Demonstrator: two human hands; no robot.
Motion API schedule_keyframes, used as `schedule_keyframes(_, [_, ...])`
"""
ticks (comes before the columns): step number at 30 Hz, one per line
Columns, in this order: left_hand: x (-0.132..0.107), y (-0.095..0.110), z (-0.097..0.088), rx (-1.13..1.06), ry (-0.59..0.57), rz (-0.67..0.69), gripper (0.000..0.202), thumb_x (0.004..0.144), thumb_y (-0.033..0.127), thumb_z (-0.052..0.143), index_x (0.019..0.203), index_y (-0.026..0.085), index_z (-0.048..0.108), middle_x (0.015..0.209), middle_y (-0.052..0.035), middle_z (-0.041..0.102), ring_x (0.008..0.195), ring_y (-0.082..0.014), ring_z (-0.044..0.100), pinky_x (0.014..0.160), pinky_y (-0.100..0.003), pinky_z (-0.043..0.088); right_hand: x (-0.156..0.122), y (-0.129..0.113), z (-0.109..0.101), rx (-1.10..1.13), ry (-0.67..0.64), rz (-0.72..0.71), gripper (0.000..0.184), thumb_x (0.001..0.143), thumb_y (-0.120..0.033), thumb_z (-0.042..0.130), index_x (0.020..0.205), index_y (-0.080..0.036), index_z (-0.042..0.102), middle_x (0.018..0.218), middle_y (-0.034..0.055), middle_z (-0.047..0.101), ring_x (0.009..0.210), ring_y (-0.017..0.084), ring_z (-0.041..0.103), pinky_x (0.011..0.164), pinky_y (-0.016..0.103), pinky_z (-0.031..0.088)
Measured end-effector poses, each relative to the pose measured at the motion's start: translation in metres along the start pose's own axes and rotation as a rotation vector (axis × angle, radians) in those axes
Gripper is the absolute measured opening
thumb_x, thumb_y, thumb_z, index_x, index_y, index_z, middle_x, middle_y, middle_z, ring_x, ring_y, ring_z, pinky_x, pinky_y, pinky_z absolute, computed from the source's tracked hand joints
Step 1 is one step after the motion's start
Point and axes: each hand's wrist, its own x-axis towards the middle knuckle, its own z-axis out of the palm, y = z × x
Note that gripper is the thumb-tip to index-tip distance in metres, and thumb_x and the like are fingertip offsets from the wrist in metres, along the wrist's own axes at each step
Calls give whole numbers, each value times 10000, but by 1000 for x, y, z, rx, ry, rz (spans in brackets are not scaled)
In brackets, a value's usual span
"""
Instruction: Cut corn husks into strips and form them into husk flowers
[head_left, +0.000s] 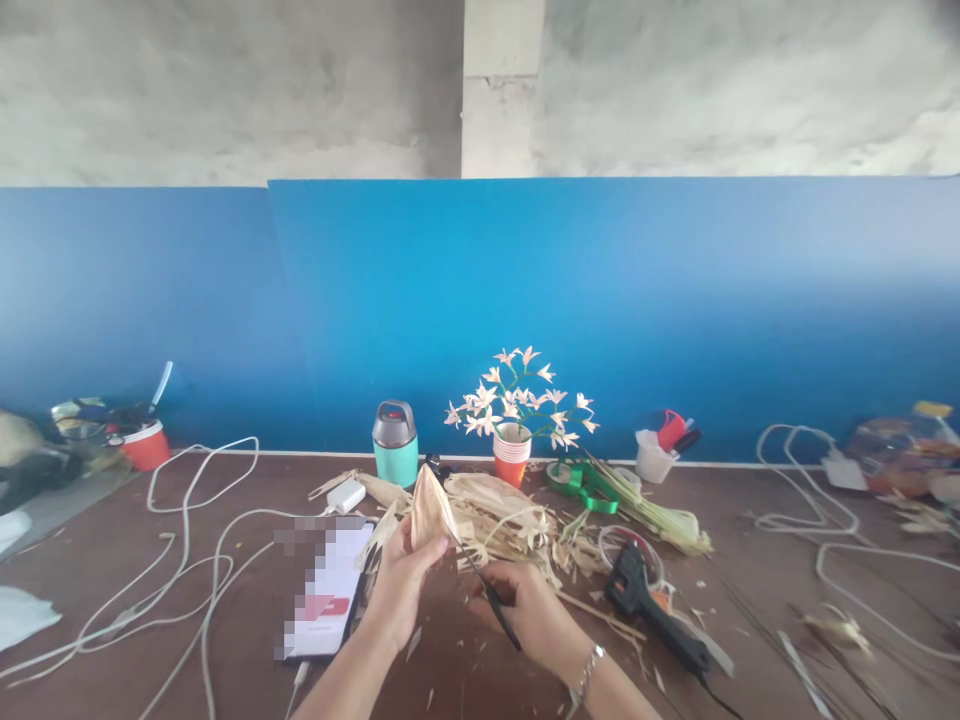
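My left hand [405, 575] pinches a pale dried corn husk [432, 508], which stands upright and comes to a point. In my right hand [521, 610] is a pair of black scissors [491, 595], with the thin end reaching the husk's lower right edge. My fingers partly hide the handles. Behind both hands lies a pile of dried husk pieces [502, 500]. Just beyond it, a stack of red and white paper cups [511, 460] holds pale flowers [517, 400] on green stems.
Right of my hands lies a black glue gun [656, 610]. Green ribbon [589, 490] and a stalk bundle [667, 520] are behind it. A phone [330, 590] lies left, with white cables [214, 570] beyond. A teal flask [396, 450] stands by the blue partition [375, 300].
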Motion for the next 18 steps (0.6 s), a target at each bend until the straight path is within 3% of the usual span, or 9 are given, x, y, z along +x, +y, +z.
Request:
schedule_keyframes(6, [-3, 0, 0, -25, -3, -29, 495, 606, 216, 770, 1076, 177, 621, 897, -50, 705, 813, -202, 641, 674, -261, 452, 2, -1, -1, -58, 20, -10, 72, 681, -222, 596, 680, -155, 620, 498, -54, 406, 471, 83, 325, 435, 195, 233])
schedule_keyframes(11, [-3, 8, -3, -169, -56, -38, 448, 739, 376, 667, 1158, 233, 595, 1080, -56, 689, 944, -224, 639, 726, -277, 482, 2, 3, -3, -97, 29, -20, 62, 673, -220, 595, 669, -164, 620, 514, -49, 429, 487, 88, 341, 460, 198, 250])
schedule_keyframes(14, [-1, 10, -4, -172, -3, -58, 442, 698, 342, 721, 1115, 239, 621, 1041, -41, 708, 968, -223, 641, 789, -276, 481, 1, 6, -2, -125, 11, -45, 78, 685, -230, 575, 635, -173, 597, 514, -57, 383, 493, 85, 310, 464, 199, 234])
schedule_keyframes(18, [1, 9, -5, -143, -17, -32, 458, 640, 310, 771, 1064, 196, 641, 933, -63, 726, 891, -249, 665, 759, -301, 493, 1, 8, -1, -122, -8, -58, 83, 679, -225, 569, 611, -177, 569, 523, -61, 351, 504, 85, 282, 466, 200, 223])
